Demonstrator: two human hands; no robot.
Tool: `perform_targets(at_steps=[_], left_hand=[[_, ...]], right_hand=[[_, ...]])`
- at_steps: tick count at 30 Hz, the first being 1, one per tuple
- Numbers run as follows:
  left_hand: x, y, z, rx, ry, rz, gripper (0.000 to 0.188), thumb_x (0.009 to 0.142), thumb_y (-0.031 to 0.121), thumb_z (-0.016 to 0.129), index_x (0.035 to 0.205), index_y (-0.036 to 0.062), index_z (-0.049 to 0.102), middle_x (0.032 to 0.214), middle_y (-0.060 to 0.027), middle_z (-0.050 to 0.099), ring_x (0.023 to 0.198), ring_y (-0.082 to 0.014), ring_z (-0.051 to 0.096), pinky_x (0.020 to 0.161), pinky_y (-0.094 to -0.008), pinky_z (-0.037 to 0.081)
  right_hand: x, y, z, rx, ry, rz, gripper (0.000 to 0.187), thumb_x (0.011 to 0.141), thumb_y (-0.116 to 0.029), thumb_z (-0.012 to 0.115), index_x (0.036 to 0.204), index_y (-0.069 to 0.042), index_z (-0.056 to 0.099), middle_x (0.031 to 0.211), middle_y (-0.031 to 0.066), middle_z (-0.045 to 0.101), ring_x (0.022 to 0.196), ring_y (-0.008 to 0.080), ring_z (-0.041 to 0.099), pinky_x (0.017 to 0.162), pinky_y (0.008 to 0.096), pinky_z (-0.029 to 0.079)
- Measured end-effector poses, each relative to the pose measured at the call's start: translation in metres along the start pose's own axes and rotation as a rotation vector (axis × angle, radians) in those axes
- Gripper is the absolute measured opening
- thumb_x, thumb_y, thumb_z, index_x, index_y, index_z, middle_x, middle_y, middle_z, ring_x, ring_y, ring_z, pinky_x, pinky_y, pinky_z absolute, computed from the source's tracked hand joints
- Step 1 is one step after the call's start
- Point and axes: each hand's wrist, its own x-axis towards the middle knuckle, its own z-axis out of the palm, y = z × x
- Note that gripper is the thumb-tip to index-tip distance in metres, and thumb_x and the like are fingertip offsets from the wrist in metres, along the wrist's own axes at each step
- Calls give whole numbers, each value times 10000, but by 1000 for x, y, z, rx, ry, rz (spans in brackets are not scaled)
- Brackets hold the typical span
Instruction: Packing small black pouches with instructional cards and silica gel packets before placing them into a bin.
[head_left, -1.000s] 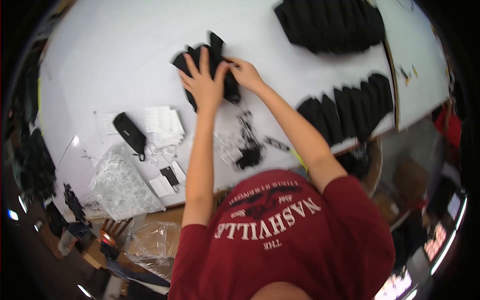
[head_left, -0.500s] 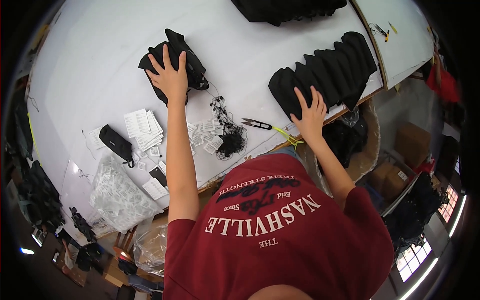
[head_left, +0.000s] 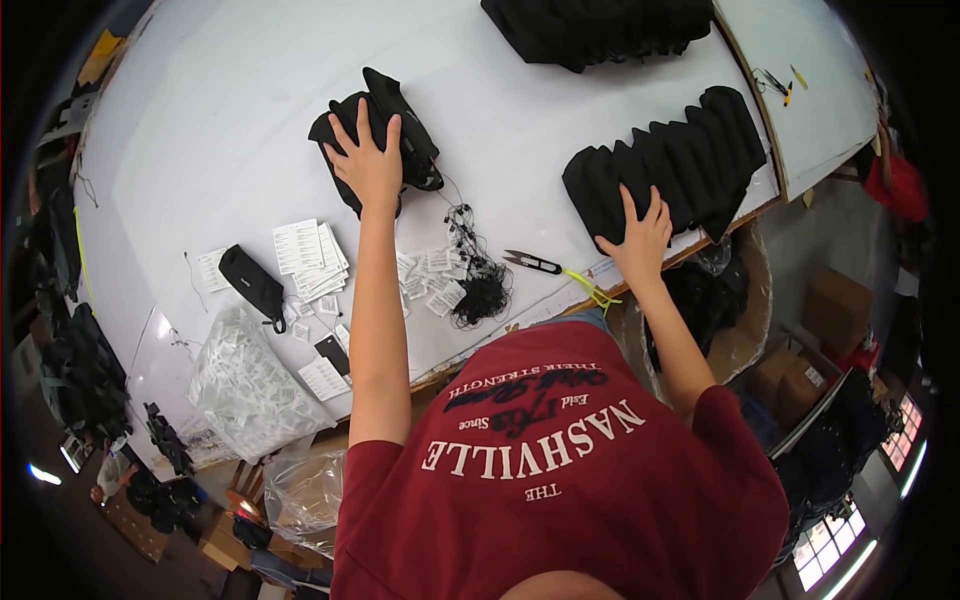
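From here, it looks like gathering or sorting. Beyond the thread snips point(head_left: 532, 262) and to their left, the left hand point(head_left: 372, 172) lies flat, fingers spread, on a small bundle of black pouches point(head_left: 412, 122); beyond and right of them, the right hand point(head_left: 640, 238), fingers parted, rests against a row of black pouches point(head_left: 692, 160). Whether it grips one, I can't tell. The next move seems to want a single pouch pinched free. Both palms hide what's beneath; the black pile point(head_left: 610, 28) farthest beyond the snips is cut off.

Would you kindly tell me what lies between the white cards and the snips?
In the head view, small white labels and a tangle of black strings lie there, with the left forearm crossing above.
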Motion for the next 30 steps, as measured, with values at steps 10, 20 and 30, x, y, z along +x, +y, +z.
perform_targets(at_steps=[10, 20, 30], left_hand=[[1, -3, 1, -5, 18, 7, 602, 860, 576, 497, 1392, 314, 397, 1528, -109, 166, 1336, -501, 151, 1067, -573, 192], [2, 4, -2, -11, -11, 13, 603, 864, 553, 516, 1395, 296, 389, 1521, -131, 167, 1328, -515, 145, 1065, -598, 153], [10, 26, -5, 15, -27, 333, 528, 881, 435, 553, 1371, 272, 444, 1529, -84, 191, 1403, -331, 158, 1082, -607, 84]], right_hand=[[36, -31, -7, 330, -88, 51, 568, 674, -163, 721, 1177, 13, 524, 1096, 168, 493, 1028, 358, 506, 831, 405, 456], [183, -179, 14, 585, -57, -78, 669, 683, -369, 732, 1210, -11, 527, 1129, 170, 507, 1068, 341, 507, 872, 400, 456], [201, -158, 49, 521, -163, -116, 556, 770, -471, 679, 1166, -90, 594, 1246, 164, 463, 1167, 376, 432, 891, 448, 434]])
